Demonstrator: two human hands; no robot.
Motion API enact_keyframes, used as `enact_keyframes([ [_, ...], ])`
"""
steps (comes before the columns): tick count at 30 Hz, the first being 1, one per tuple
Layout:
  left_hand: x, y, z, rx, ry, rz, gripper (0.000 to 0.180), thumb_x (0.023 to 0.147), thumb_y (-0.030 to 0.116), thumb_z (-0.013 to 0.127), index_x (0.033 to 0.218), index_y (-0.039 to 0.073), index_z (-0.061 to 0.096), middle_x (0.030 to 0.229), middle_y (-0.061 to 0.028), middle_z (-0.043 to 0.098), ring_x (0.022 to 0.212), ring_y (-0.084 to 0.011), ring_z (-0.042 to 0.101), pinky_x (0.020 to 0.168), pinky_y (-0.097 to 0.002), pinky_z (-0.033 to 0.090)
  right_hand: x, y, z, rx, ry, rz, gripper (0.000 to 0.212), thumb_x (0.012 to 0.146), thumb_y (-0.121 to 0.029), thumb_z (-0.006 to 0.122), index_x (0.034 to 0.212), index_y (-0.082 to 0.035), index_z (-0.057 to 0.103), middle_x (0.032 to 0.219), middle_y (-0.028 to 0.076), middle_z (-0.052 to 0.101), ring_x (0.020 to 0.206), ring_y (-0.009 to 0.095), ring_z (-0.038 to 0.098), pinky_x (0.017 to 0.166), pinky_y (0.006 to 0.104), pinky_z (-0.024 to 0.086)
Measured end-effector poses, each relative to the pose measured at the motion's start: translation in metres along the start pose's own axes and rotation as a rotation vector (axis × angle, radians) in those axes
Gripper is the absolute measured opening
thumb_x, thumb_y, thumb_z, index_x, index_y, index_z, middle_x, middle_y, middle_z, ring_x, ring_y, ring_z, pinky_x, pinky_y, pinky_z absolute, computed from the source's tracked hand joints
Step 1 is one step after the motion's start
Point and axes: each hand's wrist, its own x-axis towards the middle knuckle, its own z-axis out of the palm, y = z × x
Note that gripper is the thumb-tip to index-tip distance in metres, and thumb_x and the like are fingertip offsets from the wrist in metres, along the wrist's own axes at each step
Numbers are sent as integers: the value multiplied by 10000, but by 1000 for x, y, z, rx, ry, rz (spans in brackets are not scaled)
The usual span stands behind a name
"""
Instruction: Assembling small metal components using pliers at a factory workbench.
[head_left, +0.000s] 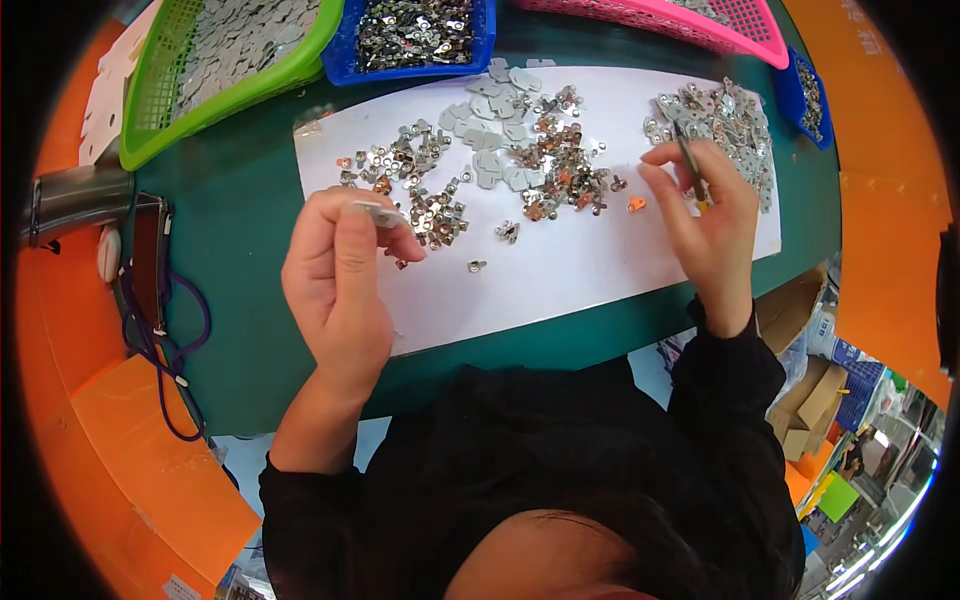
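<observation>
Between the thumb and fingers of my left hand (338, 275) is a small flat grey metal plate (376, 212), held above the left part of a white sheet (500, 285). My right hand (718, 225) grips a slim dark tool with a yellow end (687, 158), perhaps tweezers. Its tip is over the near side of a pile of finished-looking metal pieces (735, 125). Small metal terminals (437, 215) lie beside my left fingers. At mid-sheet are flat grey plates (487, 168) and a heap of silver and copper-coloured parts (570, 165). An orange-coloured piece (636, 204) sits near my right thumb.
Along the back stand a green basket (325, 35) of grey plates, a blue bin (408, 73) of small parts and a pink basket (690, 42). A smaller blue bin (818, 128) is at right. A purple cord (208, 315) hangs at the green table's (245, 300) left edge.
</observation>
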Motion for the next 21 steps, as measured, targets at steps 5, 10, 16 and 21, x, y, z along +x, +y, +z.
enact_keyframes([
  [5, -5, 3, 9, 40, -113, -87, 198, 1061, 146, 470, 999, -9, 577, 901, -60, 618, 759, -111, 592, 710, -249, 489, -7, 7, 3, -122, -82, 50, 113, 816, -44, 744, 894, -11, 670, 803, 47, 610, 673, 124, 511, 614, 278, 395],
  [10, -6, 2, 12, 3, -112, -156, 190, 1056, 134, 484, 1012, -17, 589, 920, -58, 625, 776, -104, 587, 735, -242, 494, -8, 14, 13, -344, -53, -61, 151, 817, -76, 770, 922, -12, 681, 778, 67, 584, 666, 160, 522, 604, 280, 404],
  [16, -7, -2, 10, -15, -177, -209, 184, 1048, 131, 505, 1032, -30, 591, 923, -61, 629, 793, -97, 589, 740, -237, 496, -5, 7, 17, -230, -37, -15, 151, 812, -60, 771, 919, -8, 677, 783, 73, 589, 670, 165, 534, 608, 275, 416],
  [21, -7, -2, 10, 8, -180, -221, 177, 1041, 124, 517, 1031, -34, 597, 914, -62, 632, 784, -96, 591, 725, -236, 499, -3, 11, 21, -265, -26, -50, 130, 823, -38, 752, 929, -6, 684, 792, 69, 600, 690, 149, 555, 622, 271, 427],
])
